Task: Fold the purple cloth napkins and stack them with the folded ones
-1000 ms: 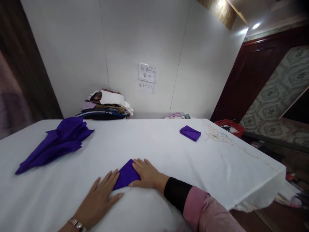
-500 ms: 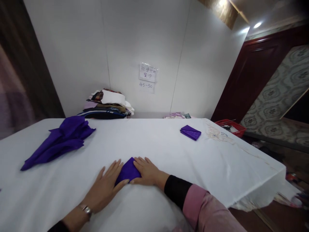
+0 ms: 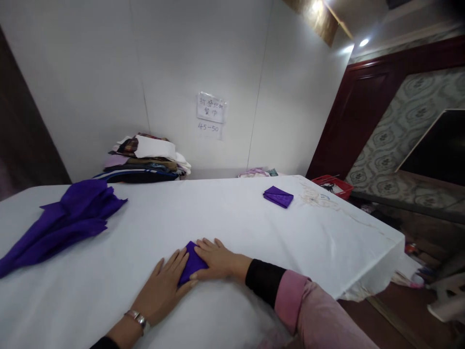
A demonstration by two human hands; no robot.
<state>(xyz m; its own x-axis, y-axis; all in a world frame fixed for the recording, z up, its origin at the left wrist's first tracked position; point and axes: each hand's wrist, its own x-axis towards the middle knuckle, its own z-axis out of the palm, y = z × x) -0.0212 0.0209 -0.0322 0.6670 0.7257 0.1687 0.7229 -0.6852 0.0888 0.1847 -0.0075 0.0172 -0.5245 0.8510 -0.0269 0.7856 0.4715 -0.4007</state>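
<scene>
A small folded purple napkin (image 3: 193, 262) lies on the white tablecloth between my two hands. Flat on its left side rests my left hand (image 3: 165, 278), fingers stretched out and a watch at the wrist. My right hand (image 3: 214, 260) presses on the napkin's right side, its fingers spread over the edge and cloth. Parts of the napkin are hidden beneath my fingers. Farther back to the right sits another folded purple napkin (image 3: 278, 197). To the left lies a crumpled heap of purple cloth (image 3: 69, 218).
The white-covered table (image 3: 232, 208) stands against a pale wall. A stack of folded clothes (image 3: 145, 157) is at the back left. A red basket (image 3: 336, 186) stands beyond the right edge. Handwritten paper signs (image 3: 210, 114) hang on the wall.
The whole view has turned to the right, so the table and cloths appear shifted left. My hands stay on the napkin and sit slightly closer together, covering more of it.
</scene>
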